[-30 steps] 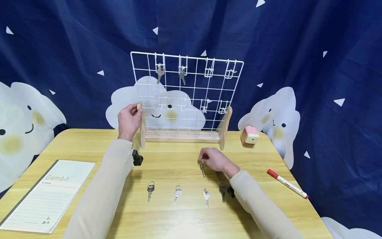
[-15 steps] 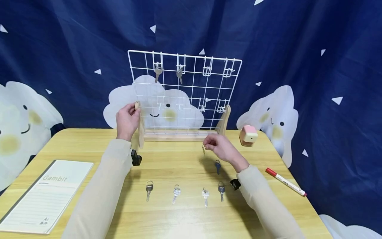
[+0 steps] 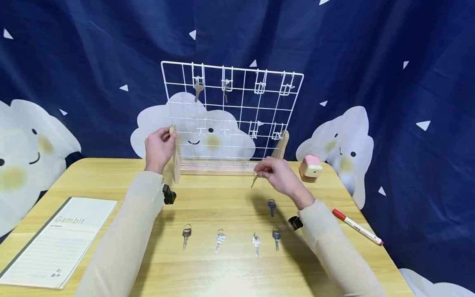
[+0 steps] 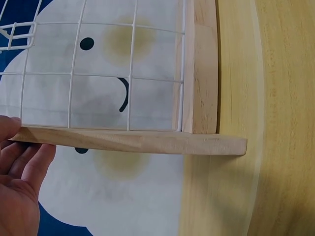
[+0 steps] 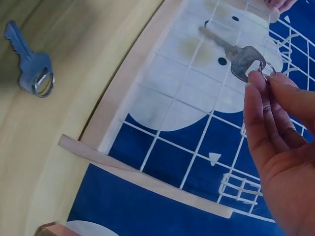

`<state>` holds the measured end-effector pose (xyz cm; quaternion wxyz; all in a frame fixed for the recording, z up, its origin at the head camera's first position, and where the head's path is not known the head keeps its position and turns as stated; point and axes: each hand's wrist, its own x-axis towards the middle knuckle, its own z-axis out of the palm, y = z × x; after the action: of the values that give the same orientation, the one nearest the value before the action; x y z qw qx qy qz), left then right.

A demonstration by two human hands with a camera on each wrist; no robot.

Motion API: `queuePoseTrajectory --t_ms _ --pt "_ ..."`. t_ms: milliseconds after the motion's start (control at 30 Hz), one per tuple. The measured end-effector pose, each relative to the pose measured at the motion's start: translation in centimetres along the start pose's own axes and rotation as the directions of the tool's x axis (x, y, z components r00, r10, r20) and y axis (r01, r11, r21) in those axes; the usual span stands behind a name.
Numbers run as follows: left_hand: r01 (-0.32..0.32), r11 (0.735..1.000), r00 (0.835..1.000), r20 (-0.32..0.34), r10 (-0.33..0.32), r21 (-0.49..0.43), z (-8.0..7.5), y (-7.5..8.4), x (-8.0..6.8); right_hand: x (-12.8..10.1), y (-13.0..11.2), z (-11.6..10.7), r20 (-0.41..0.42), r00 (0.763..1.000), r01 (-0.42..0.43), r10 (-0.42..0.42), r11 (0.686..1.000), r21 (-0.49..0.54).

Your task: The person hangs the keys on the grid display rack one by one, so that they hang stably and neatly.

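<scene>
My left hand (image 3: 158, 149) grips the left wooden upright (image 4: 138, 141) of a white wire grid rack (image 3: 243, 69). Between thumb and fingers of my right hand (image 3: 279, 175), a metal key (image 5: 246, 61) is pinched by its ring. In the head view this key hangs low in front of the rack's right side, apart from it. Two keys dangle from the upper left hooks, one key (image 3: 198, 87) beside another key (image 3: 226, 94). Other hooks, such as the upper right hook (image 3: 286, 89), carry nothing. A dark key (image 3: 272, 208) lies beneath my right forearm.
Several more keys lie in a row nearer me, among them a black-headed key (image 3: 186, 233) and a silver key (image 3: 256, 242). A notebook (image 3: 59, 243) lies at left. At right are a red-capped marker (image 3: 358, 227) and a pink-and-cream box-shaped object (image 3: 310, 169).
My right hand has lifted the key off the table and carried it forward, toward the rack's lower right. The left hand keeps its grip on the upright.
</scene>
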<state>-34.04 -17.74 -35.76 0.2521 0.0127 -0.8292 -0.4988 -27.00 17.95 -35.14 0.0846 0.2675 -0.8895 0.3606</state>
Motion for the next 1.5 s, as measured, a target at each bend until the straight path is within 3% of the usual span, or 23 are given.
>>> queuePoseTrajectory --t_ms 433,667,967,1333,1500 --pt "-0.012 1.0 1.0 0.002 0.012 0.002 0.1 0.1 0.1 1.6 -2.7 -3.0 -0.095 0.992 0.082 -0.086 0.995 -0.052" --pt "0.008 1.0 1.0 0.008 -0.009 0.009 -0.3 -0.2 -0.2 2.6 -3.4 -3.9 -0.114 0.992 0.047 -0.053 0.998 -0.049" --pt "-0.014 1.0 1.0 0.002 0.014 0.001 -0.1 -0.4 0.0 3.7 -4.3 -5.6 -0.186 0.983 -0.003 0.0 1.0 -0.015" --pt "0.01 1.0 1.0 0.016 -0.009 -0.012 0.0 -0.2 -0.2 5.8 -6.4 -7.8 -0.253 0.967 -0.007 0.005 1.0 -0.009" --pt "0.006 1.0 1.0 0.011 -0.005 -0.009 0.1 -0.2 -0.1 6.8 -7.3 -8.4 -0.279 0.959 -0.025 0.042 0.997 0.066"
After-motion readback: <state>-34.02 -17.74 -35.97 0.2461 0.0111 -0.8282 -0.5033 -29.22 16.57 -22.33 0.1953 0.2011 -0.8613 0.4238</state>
